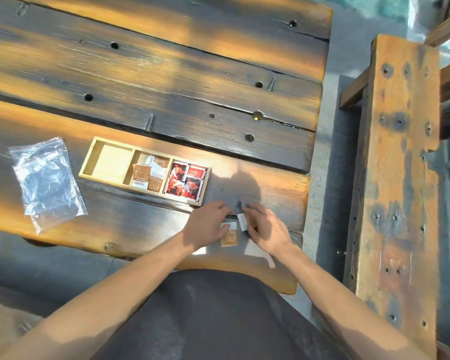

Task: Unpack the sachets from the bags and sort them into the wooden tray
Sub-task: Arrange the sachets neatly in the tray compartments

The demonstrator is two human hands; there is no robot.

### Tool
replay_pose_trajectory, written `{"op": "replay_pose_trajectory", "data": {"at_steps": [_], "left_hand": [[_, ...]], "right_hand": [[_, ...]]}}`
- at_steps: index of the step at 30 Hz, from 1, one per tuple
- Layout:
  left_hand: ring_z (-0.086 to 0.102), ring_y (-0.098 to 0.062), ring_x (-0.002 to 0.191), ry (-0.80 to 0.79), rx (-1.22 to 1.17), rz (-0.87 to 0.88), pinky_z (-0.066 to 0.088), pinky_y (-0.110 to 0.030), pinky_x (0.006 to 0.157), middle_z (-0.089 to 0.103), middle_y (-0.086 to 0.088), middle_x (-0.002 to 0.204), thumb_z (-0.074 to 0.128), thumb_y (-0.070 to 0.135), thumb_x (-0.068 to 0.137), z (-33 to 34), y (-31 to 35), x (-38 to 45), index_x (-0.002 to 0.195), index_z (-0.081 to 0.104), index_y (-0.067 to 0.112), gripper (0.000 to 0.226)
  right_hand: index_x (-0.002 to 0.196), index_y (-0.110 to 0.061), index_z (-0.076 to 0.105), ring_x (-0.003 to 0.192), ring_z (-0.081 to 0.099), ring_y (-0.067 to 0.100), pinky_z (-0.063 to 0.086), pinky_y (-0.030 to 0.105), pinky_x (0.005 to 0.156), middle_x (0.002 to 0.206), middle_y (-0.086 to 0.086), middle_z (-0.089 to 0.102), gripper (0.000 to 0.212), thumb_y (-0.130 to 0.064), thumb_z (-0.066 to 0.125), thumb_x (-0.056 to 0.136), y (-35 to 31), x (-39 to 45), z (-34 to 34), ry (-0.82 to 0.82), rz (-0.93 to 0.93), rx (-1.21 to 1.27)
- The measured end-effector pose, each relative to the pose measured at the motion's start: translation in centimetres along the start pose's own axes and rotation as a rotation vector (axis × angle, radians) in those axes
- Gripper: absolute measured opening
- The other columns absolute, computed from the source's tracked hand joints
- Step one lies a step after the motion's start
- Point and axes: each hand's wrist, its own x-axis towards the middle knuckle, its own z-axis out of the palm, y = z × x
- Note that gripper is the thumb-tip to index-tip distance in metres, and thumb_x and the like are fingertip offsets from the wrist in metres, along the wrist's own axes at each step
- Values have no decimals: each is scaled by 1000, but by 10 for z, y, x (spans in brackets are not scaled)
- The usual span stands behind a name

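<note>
Two hands: left hand [207, 224], right hand [264, 228] | sachets [229, 237] near table edge [300, 224]

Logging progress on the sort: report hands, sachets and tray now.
Left hand and right hand both down on loose brown sachets. Wooden tray: red right, brown middle, left compartment empty. Clear bag lies left, clear of work.

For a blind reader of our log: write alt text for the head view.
Both hands, left and right, gather brown-and-white paper sachets on a dark plank table. Beside them a three-compartment wooden tray holds red sachets on the right, brown sachets in the middle, nothing on the left; a clear plastic bag lies further left.
</note>
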Motion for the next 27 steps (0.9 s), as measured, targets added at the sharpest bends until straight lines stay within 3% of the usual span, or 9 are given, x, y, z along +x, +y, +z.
{"op": "replay_pose_trajectory", "data": {"at_steps": [3,6,10,15,18,22,24,27], "left_hand": [[52,-25,116,-141,26,-76,54,-41,82,54,-4,123,64,41,86,19,21,1,127,56,19,48],[46,-28,121,-199,124,-137,51,-41,84,47,-8,130,67,35,86,35,40,0,129,50,16,49],[44,-29,123,-123,152,-254,50,-39,86,45,-11,133,64,10,88,45,54,2,128,47,13,43],[46,-27,120,-64,138,-323,51,-36,83,47,-9,131,68,12,88,50,59,0,125,50,15,42],[50,-26,118,-45,118,-353,51,-37,81,51,-6,125,65,14,91,51,58,-4,116,57,18,27],[63,-24,106,-14,0,-381,49,-32,77,63,-2,112,56,17,94,49,53,-10,107,62,21,15],[66,-24,102,25,-113,-415,50,-30,78,69,0,110,57,25,94,41,47,-15,105,66,24,15],[67,-18,95,110,-390,-514,50,-28,74,73,5,105,62,34,86,34,32,-31,91,70,32,10]], "right_hand": [[147,-30,48,127,50,28,56,42,86,139,-4,53,54,-21,58,95,16,-3,6,-89,-3,-73],[146,-33,47,124,47,27,54,41,82,134,-2,49,53,-24,61,95,27,-8,14,-112,23,-95],[135,-30,54,120,48,23,54,39,81,126,-2,49,42,-27,65,95,34,-14,17,-54,41,-48],[119,-22,63,113,49,24,51,36,90,122,0,53,36,-25,75,86,42,-16,18,48,30,-31],[109,-26,59,100,59,24,52,38,84,111,-2,62,28,-22,75,86,44,-15,14,37,-26,11],[103,-26,59,75,63,12,46,23,63,86,-8,68,20,-26,75,91,46,-15,8,2,-18,229],[108,-22,63,73,60,6,44,11,59,85,-6,67,20,-22,75,91,43,-15,6,36,-8,371],[115,-20,69,81,64,4,47,6,65,94,-3,72,24,-24,75,92,35,-14,7,36,18,553]]}}
